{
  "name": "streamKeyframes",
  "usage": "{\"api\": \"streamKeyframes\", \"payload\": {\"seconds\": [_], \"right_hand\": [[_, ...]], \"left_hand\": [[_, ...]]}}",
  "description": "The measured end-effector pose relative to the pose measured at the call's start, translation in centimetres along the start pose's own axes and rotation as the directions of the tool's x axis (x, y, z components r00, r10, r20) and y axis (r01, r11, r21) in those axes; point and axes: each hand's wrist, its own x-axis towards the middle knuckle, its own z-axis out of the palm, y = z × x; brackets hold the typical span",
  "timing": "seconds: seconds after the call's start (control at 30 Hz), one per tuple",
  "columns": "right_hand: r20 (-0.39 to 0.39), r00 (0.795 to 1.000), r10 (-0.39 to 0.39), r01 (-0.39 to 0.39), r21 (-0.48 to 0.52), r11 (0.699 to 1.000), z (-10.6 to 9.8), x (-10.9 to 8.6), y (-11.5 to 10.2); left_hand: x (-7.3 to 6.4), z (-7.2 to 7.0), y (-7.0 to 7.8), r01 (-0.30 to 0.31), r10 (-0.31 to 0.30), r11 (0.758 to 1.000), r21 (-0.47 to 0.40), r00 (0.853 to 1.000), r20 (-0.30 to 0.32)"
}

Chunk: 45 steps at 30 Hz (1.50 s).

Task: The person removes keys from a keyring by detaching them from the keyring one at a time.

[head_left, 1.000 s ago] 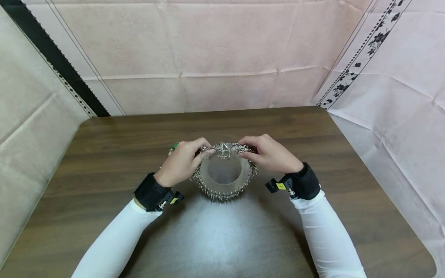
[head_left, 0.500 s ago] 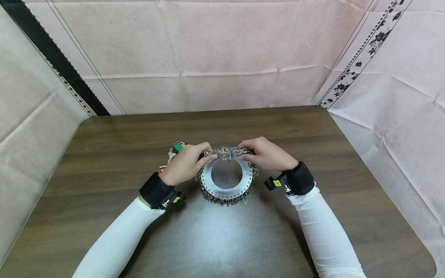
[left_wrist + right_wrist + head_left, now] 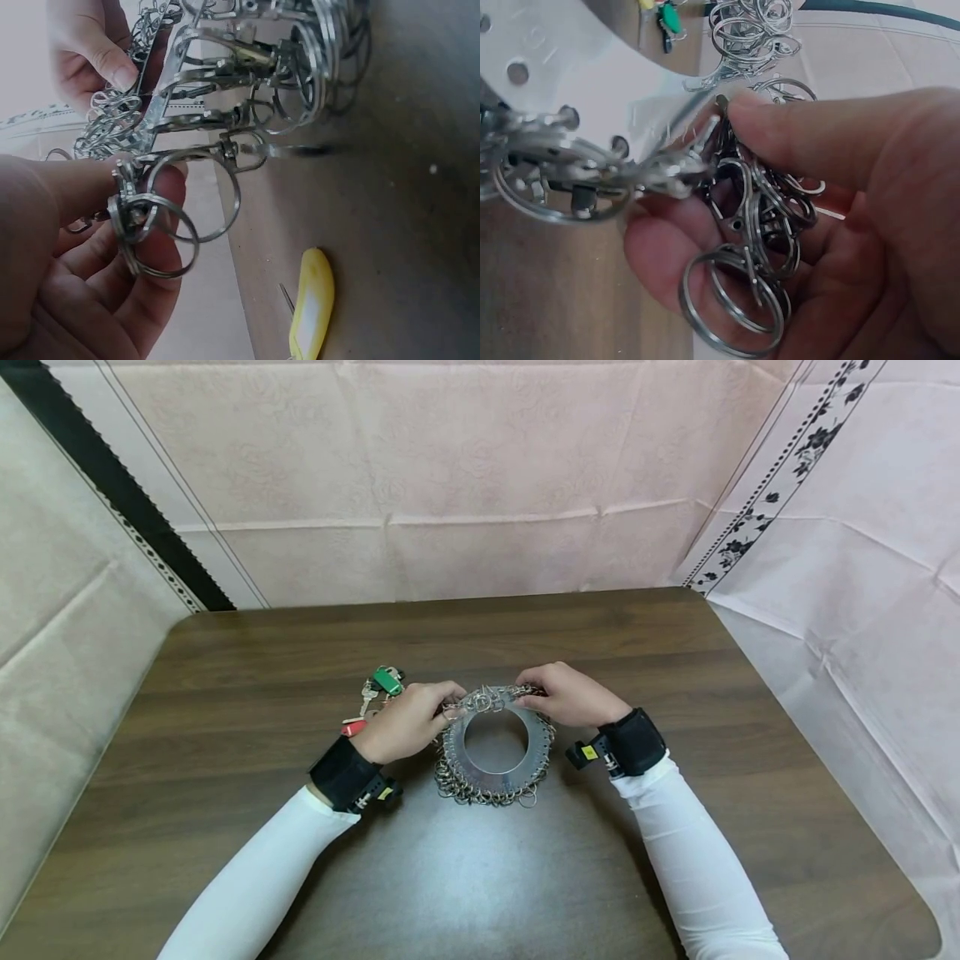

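A flat metal ring plate with holes along its rim carries many small clips and split rings. Its far side is tipped up between my two hands. At the far left of the rim, my left hand pinches the plate, with split rings lying over the fingers in the left wrist view. On the far right, thumb and fingers of my right hand grip the rim and a bunch of clips. Part of the rim is hidden behind the fingers.
Keys with a green tag and a red tag lie on the wooden table beyond my left hand. A yellow tag shows in the left wrist view. Pale cloth hangs behind the table.
Both hands have come slightly nearer with the plate, the left one also shifting right. The plate has changed its tilt, and the tagged keys have come into view past my left hand.
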Motion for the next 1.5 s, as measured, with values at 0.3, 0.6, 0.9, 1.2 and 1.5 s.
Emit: {"api": "streamKeyframes", "payload": {"seconds": [0.3,0.6,0.9,1.2,1.5], "right_hand": [[0.007,1.000,0.016,-0.015,-0.039,0.999,1.1,0.9,0.7],[-0.011,0.999,0.032,-0.033,-0.097,0.995,1.2,1.0,0.8],[-0.043,0.999,0.016,-0.023,-0.164,0.986,2.2,0.5,1.5],[-0.124,0.992,0.004,-0.027,-0.184,0.983,2.4,0.1,1.1],[-0.187,0.980,-0.069,0.025,-0.227,0.973,2.4,-1.7,-1.2]], "left_hand": [[0.0,0.6,-0.5,0.046,-0.046,0.999,0.006,0.998,0.051],[0.0,0.6,-0.5,0.031,-0.033,0.999,0.027,0.997,0.068],[-0.2,0.6,-0.9,-0.054,0.053,0.998,0.035,0.998,0.038],[-1.2,0.2,-0.8,-0.114,0.114,0.988,0.104,0.993,0.004],[-3.0,-1.0,-0.2,-0.203,0.223,0.941,0.271,0.974,-0.045]]}}
